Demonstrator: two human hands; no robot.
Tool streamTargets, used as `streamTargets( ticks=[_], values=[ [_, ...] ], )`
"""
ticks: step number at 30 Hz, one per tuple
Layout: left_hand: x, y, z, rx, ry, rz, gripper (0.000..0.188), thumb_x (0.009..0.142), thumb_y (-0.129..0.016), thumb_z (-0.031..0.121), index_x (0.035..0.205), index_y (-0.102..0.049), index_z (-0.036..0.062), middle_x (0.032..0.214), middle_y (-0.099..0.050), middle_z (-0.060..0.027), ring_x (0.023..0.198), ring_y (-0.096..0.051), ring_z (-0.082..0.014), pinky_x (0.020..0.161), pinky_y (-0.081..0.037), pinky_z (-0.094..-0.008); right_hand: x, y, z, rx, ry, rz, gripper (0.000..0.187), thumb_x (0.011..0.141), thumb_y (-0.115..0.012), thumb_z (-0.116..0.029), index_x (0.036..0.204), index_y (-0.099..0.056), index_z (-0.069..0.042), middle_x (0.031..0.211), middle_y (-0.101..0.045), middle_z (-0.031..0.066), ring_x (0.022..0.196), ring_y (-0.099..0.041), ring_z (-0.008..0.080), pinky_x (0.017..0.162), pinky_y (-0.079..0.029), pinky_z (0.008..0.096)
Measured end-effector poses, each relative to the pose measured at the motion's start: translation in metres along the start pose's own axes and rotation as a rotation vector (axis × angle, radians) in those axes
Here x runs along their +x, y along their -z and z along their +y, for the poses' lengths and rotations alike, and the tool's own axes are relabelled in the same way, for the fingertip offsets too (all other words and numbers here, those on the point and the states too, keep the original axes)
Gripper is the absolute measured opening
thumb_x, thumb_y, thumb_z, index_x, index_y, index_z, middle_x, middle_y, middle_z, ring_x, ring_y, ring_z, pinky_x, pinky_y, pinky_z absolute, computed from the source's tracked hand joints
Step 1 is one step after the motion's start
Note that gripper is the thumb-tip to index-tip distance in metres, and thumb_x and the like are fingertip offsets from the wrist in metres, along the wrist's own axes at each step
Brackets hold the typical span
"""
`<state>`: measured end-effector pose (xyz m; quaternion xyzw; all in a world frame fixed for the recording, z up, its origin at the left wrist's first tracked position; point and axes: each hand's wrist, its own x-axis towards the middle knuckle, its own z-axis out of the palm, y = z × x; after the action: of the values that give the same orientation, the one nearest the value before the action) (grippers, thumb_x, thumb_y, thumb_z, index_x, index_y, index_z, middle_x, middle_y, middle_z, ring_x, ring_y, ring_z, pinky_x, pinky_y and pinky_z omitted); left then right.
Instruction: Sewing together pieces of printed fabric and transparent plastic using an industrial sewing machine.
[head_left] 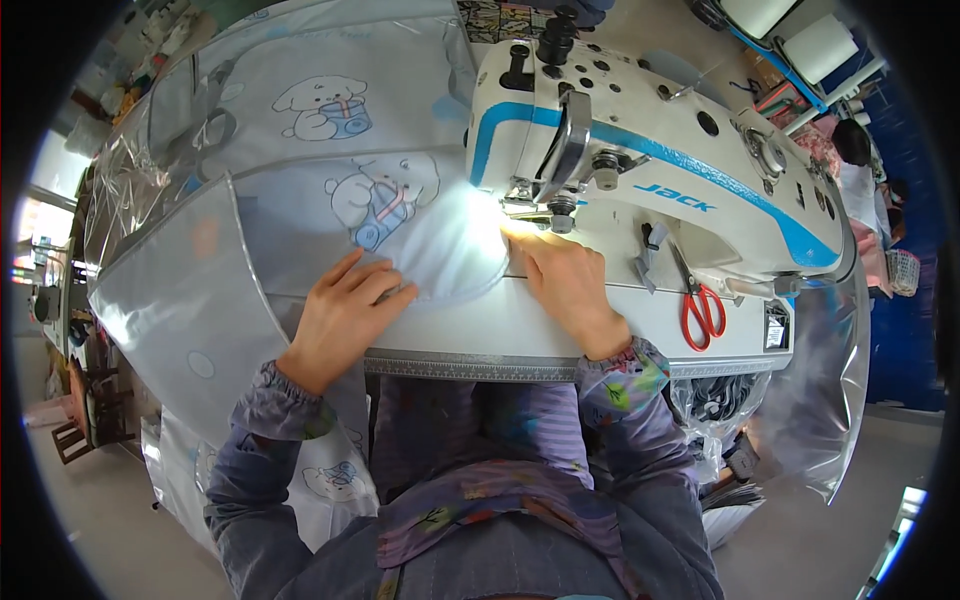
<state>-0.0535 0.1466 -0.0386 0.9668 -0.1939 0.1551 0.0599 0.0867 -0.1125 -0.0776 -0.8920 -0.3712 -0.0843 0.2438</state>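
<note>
A pale grey fabric piece [455, 265] with a rounded edge and a cartoon puppy print lies on the sewing machine bed, its far right part under the needle area. My left hand [345, 312] rests on the fabric with fingers spread, left of the curved edge. My right hand [568, 285] is just in front of the presser foot, its fingers bent and drawn together at the fabric's right edge. Bright lamp glare partly hides those fingertips. Above stands the white and blue sewing machine [640, 150].
Red-handled scissors [703, 318] and a small grey strip [650, 255] lie right of my right hand. More printed grey fabric [190, 290] spreads over the left side. A ruler strip [480, 366] runs along the front edge. Thread cones [820, 48] stand at the far right.
</note>
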Motion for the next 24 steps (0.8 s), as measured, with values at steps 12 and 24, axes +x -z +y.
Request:
streamTargets(
  ticks=[12, 24],
  values=[
    [0.036, -0.011, 0.018, 0.117, 0.061, -0.018, 0.018, 0.074, -0.064, 0.007, 0.092, -0.066, 0.0094, 0.086, -0.056, -0.0014, 0.082, -0.062, -0.0176, 0.059, -0.054, -0.0291, 0.000, 0.000, -0.001, -0.022, -0.011, -0.008, 0.031, 0.090, -0.060, -0.012, 0.117, -0.071, -0.023, 0.084, -0.070, 0.0088, 0.072, -0.069, 0.0301, 0.060, -0.054, 0.0424],
    [0.080, -0.032, 0.061, 0.195, 0.069, -0.040, 0.006, 0.066, -0.065, 0.008, 0.071, -0.065, 0.0048, 0.077, -0.058, -0.0060, 0.074, -0.062, -0.0196, 0.058, -0.054, -0.0288, -0.078, 0.037, -0.052, 0.466, 0.084, -0.426, 0.028, 0.093, -0.063, -0.017, 0.119, -0.063, -0.009, 0.095, -0.066, 0.0178, 0.083, -0.064, 0.0416, 0.073, -0.054, 0.0471]
  ],
)
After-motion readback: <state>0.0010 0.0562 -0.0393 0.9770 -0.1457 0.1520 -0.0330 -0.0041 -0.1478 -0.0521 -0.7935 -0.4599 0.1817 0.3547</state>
